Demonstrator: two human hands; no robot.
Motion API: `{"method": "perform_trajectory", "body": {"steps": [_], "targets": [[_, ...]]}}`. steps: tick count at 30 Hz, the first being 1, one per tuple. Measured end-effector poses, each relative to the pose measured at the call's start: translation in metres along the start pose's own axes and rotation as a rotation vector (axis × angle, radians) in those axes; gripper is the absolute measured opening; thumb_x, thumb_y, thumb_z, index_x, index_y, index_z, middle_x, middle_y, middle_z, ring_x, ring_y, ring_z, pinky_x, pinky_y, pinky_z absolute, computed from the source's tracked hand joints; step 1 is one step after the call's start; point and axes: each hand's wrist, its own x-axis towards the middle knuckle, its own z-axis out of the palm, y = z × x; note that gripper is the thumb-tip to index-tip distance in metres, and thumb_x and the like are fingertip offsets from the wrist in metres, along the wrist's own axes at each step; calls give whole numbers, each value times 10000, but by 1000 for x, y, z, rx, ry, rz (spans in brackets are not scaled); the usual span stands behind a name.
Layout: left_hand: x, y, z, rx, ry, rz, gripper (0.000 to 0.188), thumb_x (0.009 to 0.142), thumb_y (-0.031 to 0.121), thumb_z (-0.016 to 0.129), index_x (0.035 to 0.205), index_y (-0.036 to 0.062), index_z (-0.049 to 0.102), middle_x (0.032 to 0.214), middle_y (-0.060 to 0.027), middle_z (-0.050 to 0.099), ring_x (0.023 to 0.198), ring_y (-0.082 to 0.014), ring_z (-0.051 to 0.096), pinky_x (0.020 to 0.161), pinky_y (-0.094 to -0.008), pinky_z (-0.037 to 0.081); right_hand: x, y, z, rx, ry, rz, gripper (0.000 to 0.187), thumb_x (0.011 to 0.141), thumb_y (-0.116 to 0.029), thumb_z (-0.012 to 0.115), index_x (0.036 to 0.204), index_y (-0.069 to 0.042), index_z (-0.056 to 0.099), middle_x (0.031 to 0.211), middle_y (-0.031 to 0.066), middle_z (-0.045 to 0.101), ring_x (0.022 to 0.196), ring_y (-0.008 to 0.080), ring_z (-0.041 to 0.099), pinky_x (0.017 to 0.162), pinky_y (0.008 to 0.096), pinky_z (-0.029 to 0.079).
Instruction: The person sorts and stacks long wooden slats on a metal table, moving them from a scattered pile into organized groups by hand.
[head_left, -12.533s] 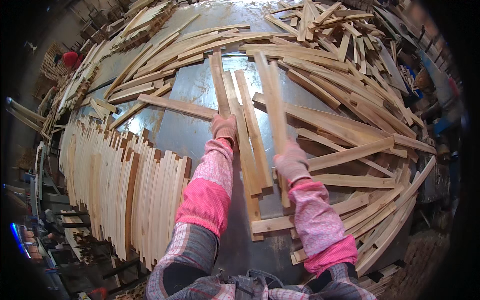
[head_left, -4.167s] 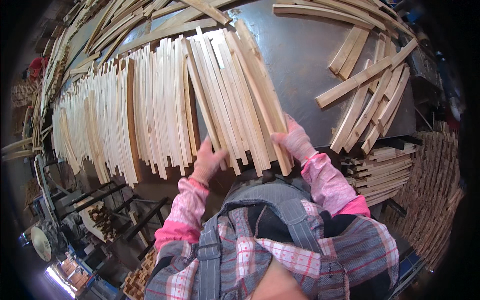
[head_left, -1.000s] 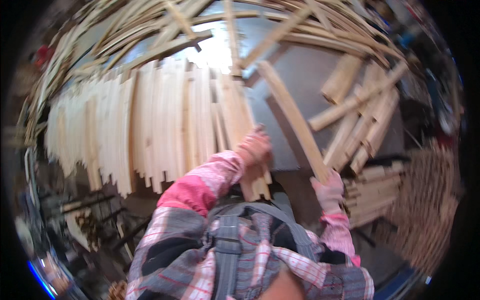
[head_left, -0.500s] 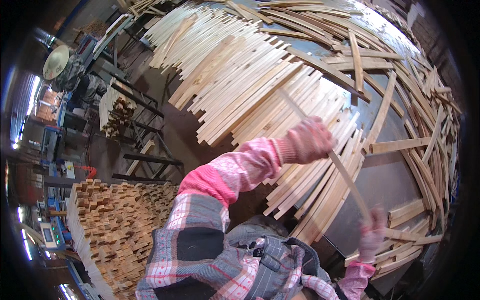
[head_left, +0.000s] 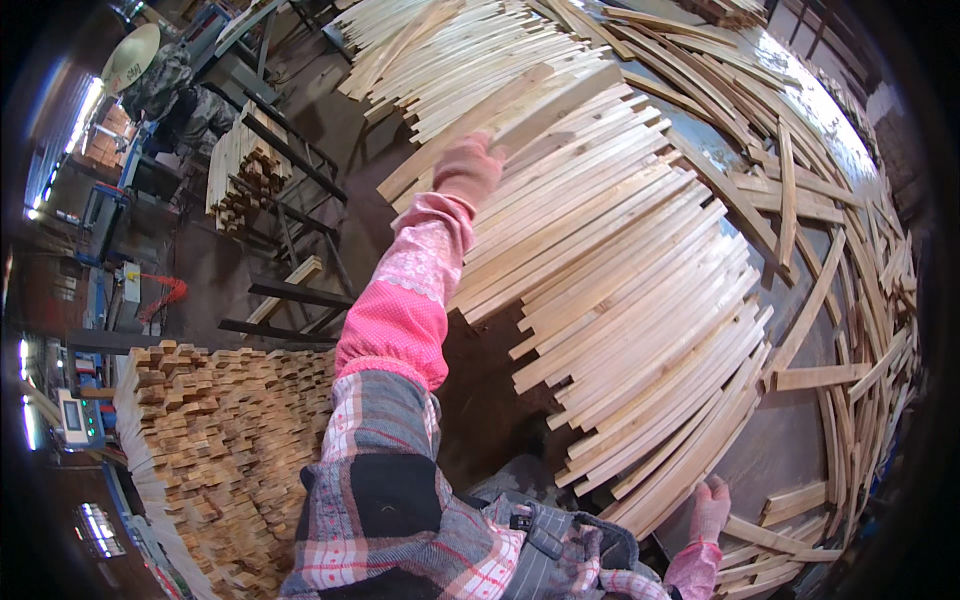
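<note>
My left hand, in a pink glove, reaches far out over a row of pale wooden strips. Its fingers are closed on a wooden strip, whose far end tilts up above the others. Beneath it, the row of wooden strips lies side by side, their ends uneven. My right hand, also gloved in pink, is low on the right, close to the near edge of the row. Its fingers point upward, apart from one another, and nothing shows in them.
Loose strips lie crisscrossed along the right of the grey table. A tall stack of wood stands at lower left. Beyond it is a black metal rack. A person in a pale hat is at the upper left.
The thin strip I held across the row in both hands is no longer raised between them. My left hand has moved left and away, onto another strip. My right hand has drawn lower.
</note>
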Motion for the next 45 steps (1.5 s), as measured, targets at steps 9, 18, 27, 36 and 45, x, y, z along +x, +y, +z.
{"method": "perform_trajectory", "body": {"steps": [9,18,27,36,45], "targets": [[-39,63,18,-539,-369,-308,315,850,252,663,1085,45,699,919,-125,713,824,-229,670,735,-388,523,-50,-210,112,190,-263,-289,663,891,-61,680,1475,57,389,1268,186,597,1023,191,598,881,297,519],[-149,110,37,-1145,-460,-141,370,901,119,647,1249,-6,640,1000,-68,691,869,-132,620,780,-286,511,-34,-291,261,123,-513,-436,713,752,-104,762,1382,-7,443,1082,125,656,939,208,651,805,350,546],[-15,-100,-24,709,-392,128,460,817,77,622,1270,104,545,1295,-160,552,1252,-354,529,1016,-464,461,-23,-298,269,-25,-336,-507,781,763,-148,735,1460,-62,390,1220,199,628,1075,321,649,932,416,526],[35,-145,-42,304,-409,33,456,859,269,654,1292,139,585,1302,-149,589,1144,-399,605,980,-467,499,-40,-386,373,481,-485,-459,509,765,-59,674,1253,28,563,992,104,633,832,197,623,752,327,538],[55,-147,-40,151,-576,-179,723,806,408,778,1380,78,490,1392,-154,553,1289,-351,541,1069,-443,458,-36,-428,480,620,-512,-244,314,856,-79,641,1141,41,589,783,75,605,659,176,607,597,312,538]]}}
